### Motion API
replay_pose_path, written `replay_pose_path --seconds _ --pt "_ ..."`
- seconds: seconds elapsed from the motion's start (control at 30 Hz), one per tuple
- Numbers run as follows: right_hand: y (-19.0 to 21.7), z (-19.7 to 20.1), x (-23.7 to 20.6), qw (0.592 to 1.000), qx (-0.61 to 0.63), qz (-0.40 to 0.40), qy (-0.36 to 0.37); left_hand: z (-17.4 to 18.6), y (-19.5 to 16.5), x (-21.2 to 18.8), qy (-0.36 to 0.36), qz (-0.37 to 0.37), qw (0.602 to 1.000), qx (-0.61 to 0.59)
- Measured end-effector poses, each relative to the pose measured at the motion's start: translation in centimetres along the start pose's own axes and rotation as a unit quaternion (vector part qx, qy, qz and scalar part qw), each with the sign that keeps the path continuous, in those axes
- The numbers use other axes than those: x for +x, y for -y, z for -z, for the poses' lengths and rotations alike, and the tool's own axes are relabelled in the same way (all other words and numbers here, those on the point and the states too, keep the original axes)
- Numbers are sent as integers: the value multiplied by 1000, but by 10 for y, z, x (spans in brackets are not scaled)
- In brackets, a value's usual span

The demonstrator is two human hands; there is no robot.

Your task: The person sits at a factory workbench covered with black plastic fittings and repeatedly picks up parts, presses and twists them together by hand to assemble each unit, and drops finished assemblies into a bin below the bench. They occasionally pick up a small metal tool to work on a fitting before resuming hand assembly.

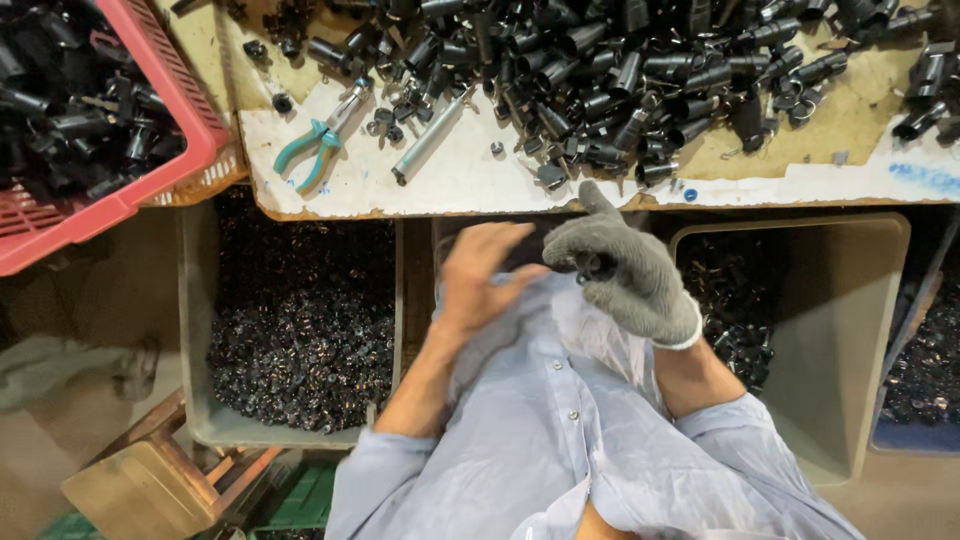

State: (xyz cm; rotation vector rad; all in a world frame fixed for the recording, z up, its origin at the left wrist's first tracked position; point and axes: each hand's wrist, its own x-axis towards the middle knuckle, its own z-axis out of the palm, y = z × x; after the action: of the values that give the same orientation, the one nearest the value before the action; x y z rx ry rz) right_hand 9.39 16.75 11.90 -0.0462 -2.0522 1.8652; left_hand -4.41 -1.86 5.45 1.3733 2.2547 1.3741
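My right hand [625, 270], in a grey knit glove, is closed around a small black plastic part [593, 265] just below the table's front edge. My left hand [482, 275] is bare and blurred, fingers apart, right beside the gloved hand and over my light blue shirt. It holds nothing that I can see. A big heap of black tubular parts [600, 70] covers the table above both hands.
Teal-handled pliers [318, 140] and a metal rod [430, 135] lie on the white board [450, 185]. A red basket [165, 110] of black parts sits at the left. Below the table stand a grey bin [300, 330] of small dark pieces and a beige bin [830, 330].
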Motion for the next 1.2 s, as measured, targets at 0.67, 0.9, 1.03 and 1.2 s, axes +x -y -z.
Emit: replay_pose_path --seconds 0.67,0.9,1.03,1.2 --pt "6 -34 3 980 -117 104 -120 58 159 -114 376 474 689 400" --pt "3 -35 1 959 -188 127 -172 63 152 -133 405 409 710 407" --pt "0 -34 0 954 -207 128 -178 66 155 -139 426 454 696 358" --pt "-3 -34 -1 951 -216 131 -179 65 158 -137 386 435 745 326"
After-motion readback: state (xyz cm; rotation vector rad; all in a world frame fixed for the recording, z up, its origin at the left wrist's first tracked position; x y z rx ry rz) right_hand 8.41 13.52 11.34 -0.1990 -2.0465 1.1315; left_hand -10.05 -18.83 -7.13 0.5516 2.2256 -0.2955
